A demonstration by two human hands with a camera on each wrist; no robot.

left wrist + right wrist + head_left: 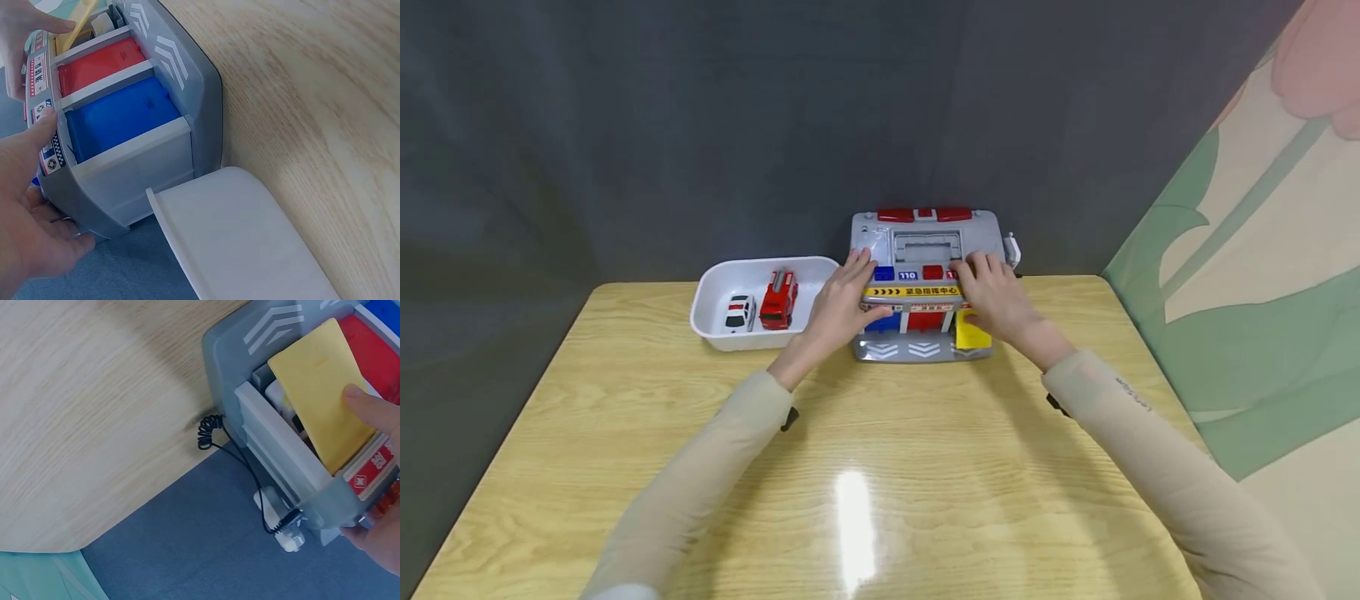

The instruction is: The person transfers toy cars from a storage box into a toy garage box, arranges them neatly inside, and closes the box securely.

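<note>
A grey toy rescue station [872, 242] stands at the table's back edge, with blue [122, 119], red [103, 62] and yellow [325, 394] doors. My left hand [838, 300] grips its left front edge, fingers on the roof and thumb on the front sign. With my right hand [1000, 300] I hold the right front edge; the fingers lie on top by the red button [932, 272], and the thumb touches the yellow door. That door is swung outward, with a partly hidden white object [277, 397] behind it. The blue and red doors are down.
Left of the station, a white tray [715, 337] holds a white toy car [740, 312] and a red toy fire truck [779, 298]. A white handset [278, 519] with a coiled black cord [209, 431] hangs on the station's right side. Dark cloth [775, 125] rises behind the table.
</note>
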